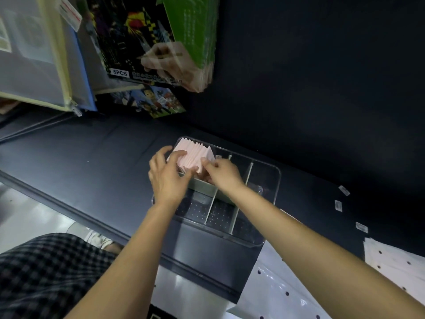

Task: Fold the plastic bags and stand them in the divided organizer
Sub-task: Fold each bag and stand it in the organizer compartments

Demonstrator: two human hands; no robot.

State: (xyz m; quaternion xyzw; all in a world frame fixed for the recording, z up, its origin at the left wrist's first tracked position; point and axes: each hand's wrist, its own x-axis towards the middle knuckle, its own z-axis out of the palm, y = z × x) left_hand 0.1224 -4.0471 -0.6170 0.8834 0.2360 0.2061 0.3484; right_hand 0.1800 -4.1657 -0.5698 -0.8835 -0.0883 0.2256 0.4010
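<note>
A clear plastic organizer (273, 180) with pale dividers (210, 209) sits on the dark table. Several folded pink bags (193, 153) stand in a row in its far left compartment. My left hand (165, 173) curls its fingers over the near end of the pink row. My right hand (222, 173) pinches the right-hand end of the row, by the first cross divider. The other compartments hold no bags that I can see.
White plastic bags with black dots (391, 265) lie flat at the right near edge. Small white labels (338, 205) are scattered on the table. Zip pouches (46, 54) and printed boxes (147, 40) hang at the upper left. The table's front edge (92, 221) runs diagonally.
</note>
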